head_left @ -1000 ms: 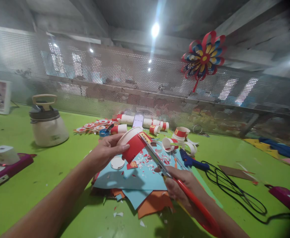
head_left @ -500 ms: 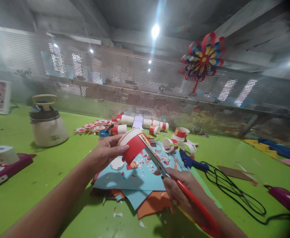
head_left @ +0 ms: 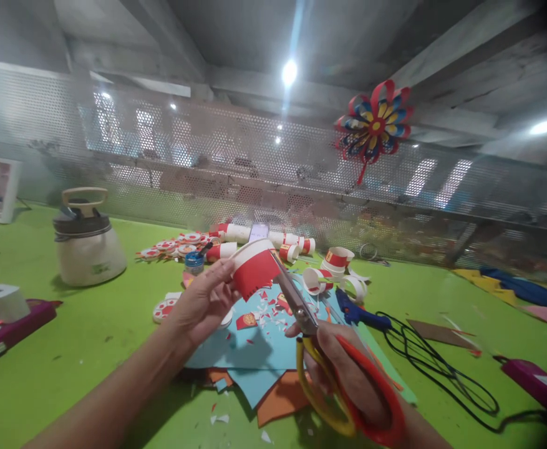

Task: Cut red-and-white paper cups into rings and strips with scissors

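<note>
My left hand (head_left: 212,293) pinches a red and white paper cup piece (head_left: 256,269) by its left side, with a jagged lower edge. In my right hand (head_left: 334,358) is a pair of scissors (head_left: 304,315) with one red and one yellow handle loop. Their blades point up and left, and the tips are at the cup piece's right edge. Whether the blades touch the paper I cannot tell. Beneath both hands lies light blue paper (head_left: 236,357) strewn with red and white scraps (head_left: 273,315). Orange paper (head_left: 282,399) sticks out below it.
A blue glue gun (head_left: 362,313) with a black cord lies at right, beside cut paper cups (head_left: 338,259). Round paper pieces (head_left: 173,246) and a blue jar (head_left: 194,262) stand behind my left hand. A kettle (head_left: 90,252) and purple power strip (head_left: 34,318) are at left.
The scissor handles have spread apart, with the yellow loop now showing. The cup piece has turned in my left hand, and its yellow printed strip is gone from view.
</note>
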Demonstrator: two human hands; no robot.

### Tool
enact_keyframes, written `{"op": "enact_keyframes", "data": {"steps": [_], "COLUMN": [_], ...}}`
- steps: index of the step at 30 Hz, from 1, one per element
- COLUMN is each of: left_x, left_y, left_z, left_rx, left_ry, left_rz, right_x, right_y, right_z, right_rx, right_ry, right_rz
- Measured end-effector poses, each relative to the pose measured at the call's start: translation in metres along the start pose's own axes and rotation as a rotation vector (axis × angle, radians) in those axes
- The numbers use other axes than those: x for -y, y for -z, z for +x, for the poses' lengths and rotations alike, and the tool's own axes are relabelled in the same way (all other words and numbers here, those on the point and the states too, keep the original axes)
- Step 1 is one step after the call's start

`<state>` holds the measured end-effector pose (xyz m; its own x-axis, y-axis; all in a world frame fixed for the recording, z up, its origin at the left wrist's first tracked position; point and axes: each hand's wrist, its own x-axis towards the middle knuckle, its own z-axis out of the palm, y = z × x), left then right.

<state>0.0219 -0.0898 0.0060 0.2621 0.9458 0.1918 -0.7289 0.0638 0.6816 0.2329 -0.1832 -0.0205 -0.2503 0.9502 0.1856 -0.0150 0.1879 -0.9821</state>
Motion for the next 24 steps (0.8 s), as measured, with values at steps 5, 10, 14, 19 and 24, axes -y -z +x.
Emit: {"op": "enact_keyframes", "data": {"steps": [5,10,14,19,24], "left_x": [0.023,0.029,0.019,0.008,0.007], "left_y": [-0.014,-0.013,-0.016,-0.024,-0.021], "left_z": [-0.014,-0.016,-0.013,-0.014,-0.012], "left_rx": [-0.058,-0.093,-0.174,-0.133,-0.104], "left_ry": [0.110,0.137,0.061,-0.036,-0.062], "left_rz": [-0.044,-0.024,-0.087,-0.129,-0.139], "right_x": [-0.016,-0.019,-0.016,-0.016,-0.027], "right_y": [-0.023,-0.033,-0.033,-0.035,-0.040], "right_z": [0.005,0.003,0.001,0.000,0.005], "right_rx": [-0.114,-0.174,-0.171,-0.094,0.041], "right_ry": [-0.098,0.024,0.026,-0.017,-0.072], "right_rz": [0.164,0.029,-0.042,0.102,0.376]}}
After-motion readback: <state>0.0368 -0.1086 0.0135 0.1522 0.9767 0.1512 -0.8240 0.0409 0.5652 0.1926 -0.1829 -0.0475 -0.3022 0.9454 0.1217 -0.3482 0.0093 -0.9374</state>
